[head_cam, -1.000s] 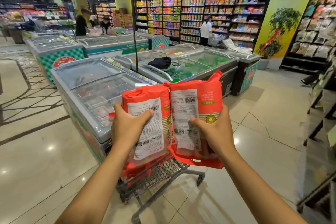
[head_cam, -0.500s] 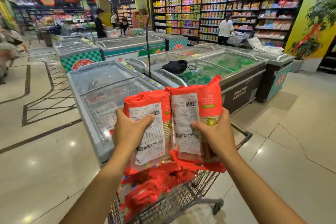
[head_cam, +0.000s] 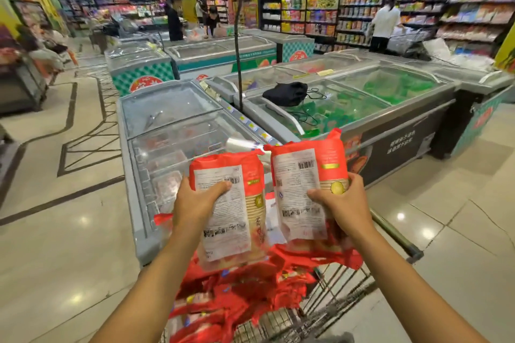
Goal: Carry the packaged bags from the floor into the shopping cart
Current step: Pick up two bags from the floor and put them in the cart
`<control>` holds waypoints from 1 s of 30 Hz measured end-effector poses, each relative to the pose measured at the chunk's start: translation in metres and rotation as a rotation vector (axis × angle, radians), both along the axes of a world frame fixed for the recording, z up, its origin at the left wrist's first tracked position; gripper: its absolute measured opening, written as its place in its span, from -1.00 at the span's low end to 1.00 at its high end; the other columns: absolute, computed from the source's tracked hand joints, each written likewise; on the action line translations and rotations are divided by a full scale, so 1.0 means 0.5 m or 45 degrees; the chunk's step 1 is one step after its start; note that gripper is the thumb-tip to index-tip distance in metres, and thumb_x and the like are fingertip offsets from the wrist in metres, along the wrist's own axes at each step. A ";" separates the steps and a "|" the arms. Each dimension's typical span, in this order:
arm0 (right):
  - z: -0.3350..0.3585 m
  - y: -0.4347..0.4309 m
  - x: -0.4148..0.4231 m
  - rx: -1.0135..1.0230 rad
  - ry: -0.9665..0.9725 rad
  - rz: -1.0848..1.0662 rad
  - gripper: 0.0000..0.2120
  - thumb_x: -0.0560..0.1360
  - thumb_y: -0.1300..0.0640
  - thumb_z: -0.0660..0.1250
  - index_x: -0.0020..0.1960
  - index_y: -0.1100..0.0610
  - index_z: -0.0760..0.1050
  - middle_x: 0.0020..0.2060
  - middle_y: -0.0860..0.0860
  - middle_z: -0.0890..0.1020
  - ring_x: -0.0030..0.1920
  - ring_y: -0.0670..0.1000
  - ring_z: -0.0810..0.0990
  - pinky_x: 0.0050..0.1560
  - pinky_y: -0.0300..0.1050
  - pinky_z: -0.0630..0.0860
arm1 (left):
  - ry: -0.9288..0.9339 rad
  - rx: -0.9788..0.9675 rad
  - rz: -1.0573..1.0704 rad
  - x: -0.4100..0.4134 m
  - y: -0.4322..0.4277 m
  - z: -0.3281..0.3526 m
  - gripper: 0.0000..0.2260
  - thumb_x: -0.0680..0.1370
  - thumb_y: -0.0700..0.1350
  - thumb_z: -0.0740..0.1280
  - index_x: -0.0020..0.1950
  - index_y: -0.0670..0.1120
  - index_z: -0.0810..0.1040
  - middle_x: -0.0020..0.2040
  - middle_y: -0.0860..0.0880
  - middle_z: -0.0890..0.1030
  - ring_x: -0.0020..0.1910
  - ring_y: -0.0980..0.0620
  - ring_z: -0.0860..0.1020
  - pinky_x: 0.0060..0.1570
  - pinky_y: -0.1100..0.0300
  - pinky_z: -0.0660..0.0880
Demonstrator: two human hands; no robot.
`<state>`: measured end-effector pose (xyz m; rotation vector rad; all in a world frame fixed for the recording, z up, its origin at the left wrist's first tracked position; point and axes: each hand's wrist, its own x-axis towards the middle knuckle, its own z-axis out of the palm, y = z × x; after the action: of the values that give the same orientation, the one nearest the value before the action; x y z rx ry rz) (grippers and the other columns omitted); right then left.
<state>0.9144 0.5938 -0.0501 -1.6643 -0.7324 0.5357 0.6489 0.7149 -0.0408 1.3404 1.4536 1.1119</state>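
Above the shopping cart (head_cam: 331, 301): left hand (head_cam: 195, 203) grips one packaged bag (head_cam: 231, 203); right hand (head_cam: 342, 203) grips a second bag (head_cam: 303, 189); carry step nearly complete; next, I judge, lower both onto red bags (head_cam: 237, 295) below, release.

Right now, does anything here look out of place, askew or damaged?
A black pouch with trailing cords lies on a freezer lid, not among goods; it looks left behind. The left bag and right bag look intact.
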 end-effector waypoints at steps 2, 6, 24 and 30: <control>-0.027 0.036 0.027 -0.025 0.052 0.010 -0.19 0.14 0.00 0.68 0.26 0.04 0.34 -0.03 -0.03 0.66 -0.10 0.02 0.71 0.06 0.21 0.64 | -0.011 -0.043 0.002 0.001 0.028 -0.031 -0.42 0.14 0.24 0.61 0.09 0.05 0.64 -0.08 0.08 0.75 -0.09 0.01 0.72 0.05 -0.14 0.64; -0.079 0.107 0.057 -0.105 0.112 0.030 -0.30 0.22 0.11 0.69 0.22 0.07 0.37 -0.01 0.04 0.67 -0.12 0.03 0.71 -0.07 0.05 0.64 | -0.087 -0.159 0.045 0.004 0.082 -0.086 -0.38 0.15 0.21 0.62 0.14 0.04 0.61 -0.07 0.07 0.75 -0.09 0.01 0.73 0.01 -0.06 0.64; -0.389 0.432 0.117 -0.686 0.278 0.252 -0.69 0.36 0.21 0.62 0.04 0.19 0.59 -0.17 0.10 0.75 -0.17 0.15 0.75 0.03 0.16 0.67 | 0.242 -0.524 0.078 0.104 0.335 -0.394 -0.30 0.44 0.32 0.46 0.44 0.00 0.39 0.28 -0.05 0.62 0.28 -0.18 0.57 0.25 0.00 0.46; -0.400 0.426 0.117 -0.864 -0.157 0.390 -0.22 0.33 -0.26 0.53 0.38 0.14 0.41 0.13 0.02 0.69 0.12 0.12 0.68 0.21 0.12 0.56 | 0.507 -0.372 -0.028 0.113 0.333 -0.389 -0.23 0.53 0.22 0.41 0.57 -0.13 0.19 0.52 -0.18 0.37 0.46 -0.23 0.39 0.39 -0.14 0.38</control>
<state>0.9730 0.8068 -0.2503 -2.2371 -0.9717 0.9833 0.7056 0.8815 -0.2356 1.4109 1.8014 0.6050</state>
